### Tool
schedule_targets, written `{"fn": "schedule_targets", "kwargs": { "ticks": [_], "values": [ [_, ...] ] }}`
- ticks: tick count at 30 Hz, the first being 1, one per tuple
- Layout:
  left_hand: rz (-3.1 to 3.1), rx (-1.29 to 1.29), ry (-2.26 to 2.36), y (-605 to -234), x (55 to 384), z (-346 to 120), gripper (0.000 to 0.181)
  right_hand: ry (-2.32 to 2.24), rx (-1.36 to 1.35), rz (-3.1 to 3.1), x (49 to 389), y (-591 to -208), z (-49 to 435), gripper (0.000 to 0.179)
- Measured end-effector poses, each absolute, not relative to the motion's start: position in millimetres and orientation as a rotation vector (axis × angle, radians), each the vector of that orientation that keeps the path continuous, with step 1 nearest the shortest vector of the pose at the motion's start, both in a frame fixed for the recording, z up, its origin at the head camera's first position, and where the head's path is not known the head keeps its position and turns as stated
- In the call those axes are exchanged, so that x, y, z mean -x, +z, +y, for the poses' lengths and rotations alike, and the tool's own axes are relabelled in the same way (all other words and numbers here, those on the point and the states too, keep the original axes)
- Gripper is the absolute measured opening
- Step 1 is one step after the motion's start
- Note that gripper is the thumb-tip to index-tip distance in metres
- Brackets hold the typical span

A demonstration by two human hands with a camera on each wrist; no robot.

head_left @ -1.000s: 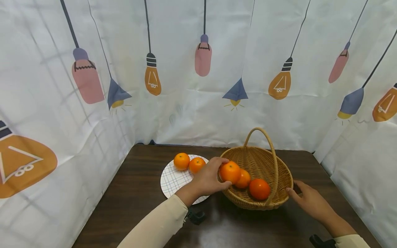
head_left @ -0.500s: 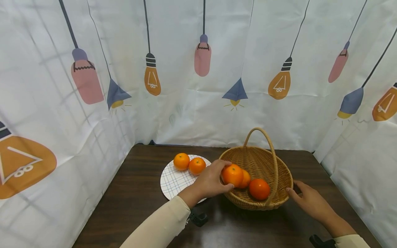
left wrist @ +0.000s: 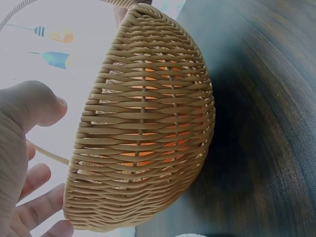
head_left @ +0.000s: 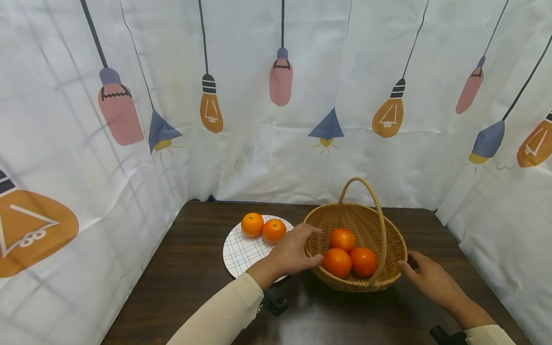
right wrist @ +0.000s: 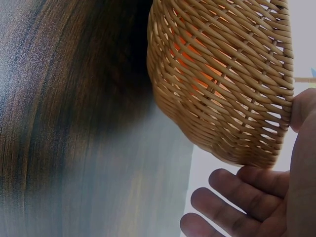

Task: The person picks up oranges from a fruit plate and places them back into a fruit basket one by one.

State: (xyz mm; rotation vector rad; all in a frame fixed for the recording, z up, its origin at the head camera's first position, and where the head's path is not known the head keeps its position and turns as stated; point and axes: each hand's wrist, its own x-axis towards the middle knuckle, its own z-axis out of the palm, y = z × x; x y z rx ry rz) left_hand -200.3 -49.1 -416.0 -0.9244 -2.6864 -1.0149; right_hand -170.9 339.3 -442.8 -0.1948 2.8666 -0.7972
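Note:
My left hand (head_left: 295,249) hangs over the left rim of the wicker basket (head_left: 401,249), fingers and thumb spread with nothing between them. Inside the basket, three oranges lie together: one orange (head_left: 342,239) behind, another (head_left: 337,262) at front left, a third (head_left: 363,262) at front right. At the basket's right side is my right hand (head_left: 431,280), its thumb at the rim. The right wrist view shows that hand's index finger (right wrist: 266,180) against the outside of the weave, the other fingers loosely extended. Through the weave in the left wrist view, orange patches show.
A round white plate (head_left: 241,254) with a grid pattern stands left of the basket, carrying two oranges (head_left: 263,229). The basket's tall handle (head_left: 364,181) arches over it. Dark wooden table (head_left: 181,287) lies beneath, with a printed white curtain (head_left: 258,163) around its far sides.
My left hand moved slightly right with an orange, then let go; the orange dropped into the basket beside the other two, which shifted a little. My right hand stayed at the rim.

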Motion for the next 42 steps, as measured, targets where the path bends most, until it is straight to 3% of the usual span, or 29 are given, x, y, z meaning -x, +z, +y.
{"fn": "schedule_targets", "kwargs": {
  "ticks": [25, 42],
  "values": [
    [-2.65, 0.896, -0.949, -423, 203, -62, 0.054, -0.791, 0.214, 2.88, 174, -445, 341, 0.078],
    [-2.706, 0.697, -0.987, -435, 207, -89, 0.058, -0.795, 0.214, 2.883, 173, -446, 341, 0.08]
  ]
}}
